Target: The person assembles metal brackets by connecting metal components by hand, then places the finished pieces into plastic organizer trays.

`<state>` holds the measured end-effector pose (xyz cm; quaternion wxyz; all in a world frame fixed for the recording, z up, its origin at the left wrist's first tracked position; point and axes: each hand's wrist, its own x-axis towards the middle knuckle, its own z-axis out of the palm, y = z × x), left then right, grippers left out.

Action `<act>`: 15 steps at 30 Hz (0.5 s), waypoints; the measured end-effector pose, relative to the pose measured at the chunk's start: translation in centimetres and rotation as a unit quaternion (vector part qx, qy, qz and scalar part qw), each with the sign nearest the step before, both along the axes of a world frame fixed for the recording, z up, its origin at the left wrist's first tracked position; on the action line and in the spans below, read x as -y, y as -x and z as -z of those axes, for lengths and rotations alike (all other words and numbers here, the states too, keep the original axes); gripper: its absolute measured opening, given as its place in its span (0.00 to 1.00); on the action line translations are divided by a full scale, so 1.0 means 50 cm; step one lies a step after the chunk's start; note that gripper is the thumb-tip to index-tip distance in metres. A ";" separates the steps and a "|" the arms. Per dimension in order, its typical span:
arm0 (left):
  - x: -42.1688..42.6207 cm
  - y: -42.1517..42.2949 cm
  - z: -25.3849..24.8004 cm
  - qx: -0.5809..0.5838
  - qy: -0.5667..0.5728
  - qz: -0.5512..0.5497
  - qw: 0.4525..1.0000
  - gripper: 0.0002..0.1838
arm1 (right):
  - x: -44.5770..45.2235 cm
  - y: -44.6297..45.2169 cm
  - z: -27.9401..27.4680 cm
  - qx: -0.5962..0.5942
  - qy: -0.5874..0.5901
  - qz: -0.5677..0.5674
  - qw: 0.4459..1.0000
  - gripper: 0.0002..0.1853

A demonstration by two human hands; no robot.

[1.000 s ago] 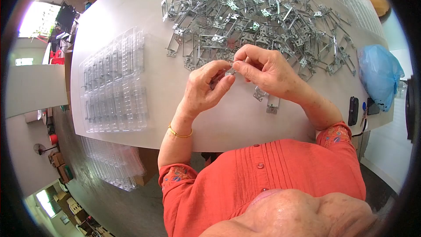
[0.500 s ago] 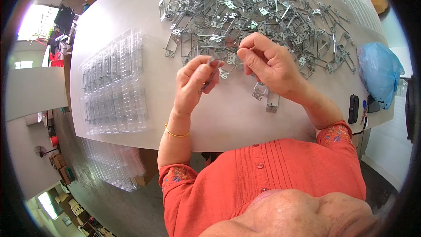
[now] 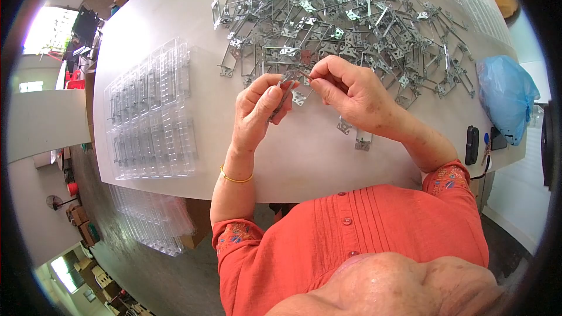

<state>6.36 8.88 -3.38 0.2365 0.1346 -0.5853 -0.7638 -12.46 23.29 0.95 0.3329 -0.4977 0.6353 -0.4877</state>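
My left hand (image 3: 257, 108) is closed around a small metal bracket (image 3: 286, 95), holding it upright above the table. Thumb and forefinger of my right hand (image 3: 357, 93) pinch a small thin piece (image 3: 306, 76) whose kind is hard to make out. Its tip meets or nearly meets the top of the bracket. Just beyond both hands lies a wide heap of similar metal brackets (image 3: 351, 14). Two loose brackets, one small (image 3: 344, 126) and one longer (image 3: 363, 140), rest under my right wrist, partly covered by it.
Clear plastic trays (image 3: 153, 114) holding metal parts lie at the table's left. More trays (image 3: 155, 216) sit below the table edge, and others (image 3: 477, 9) at the far right. A blue plastic bag (image 3: 506, 96), a black case (image 3: 472, 145) and scissors (image 3: 486, 147) occupy the right side.
My right hand has moved left and slightly down, bringing the thin piece to the bracket. My left hand stays almost where it was, still holding the bracket.
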 end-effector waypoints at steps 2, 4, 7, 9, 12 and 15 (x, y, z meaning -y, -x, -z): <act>0.002 -0.002 0.002 0.006 0.024 0.000 1.000 0.20 | 0.000 0.000 0.000 -0.004 -0.008 0.000 1.000 0.06; 0.005 -0.005 0.003 0.014 0.050 0.000 0.999 0.19 | -0.001 0.000 -0.001 -0.004 -0.009 0.005 1.000 0.06; 0.005 -0.010 0.005 0.040 0.094 -0.019 0.995 0.19 | 0.000 0.000 0.000 -0.003 -0.008 0.004 1.000 0.08; 0.003 -0.009 0.006 0.049 0.130 -0.032 0.990 0.24 | -0.002 0.005 -0.001 -0.003 -0.028 -0.013 1.000 0.09; 0.007 -0.013 0.009 0.052 0.143 -0.030 0.988 0.24 | -0.001 0.009 -0.013 0.034 -0.049 -0.027 0.998 0.10; 0.003 -0.016 -0.008 0.081 0.175 -0.013 0.981 0.16 | 0.003 0.001 -0.011 0.085 -0.041 -0.023 0.995 0.10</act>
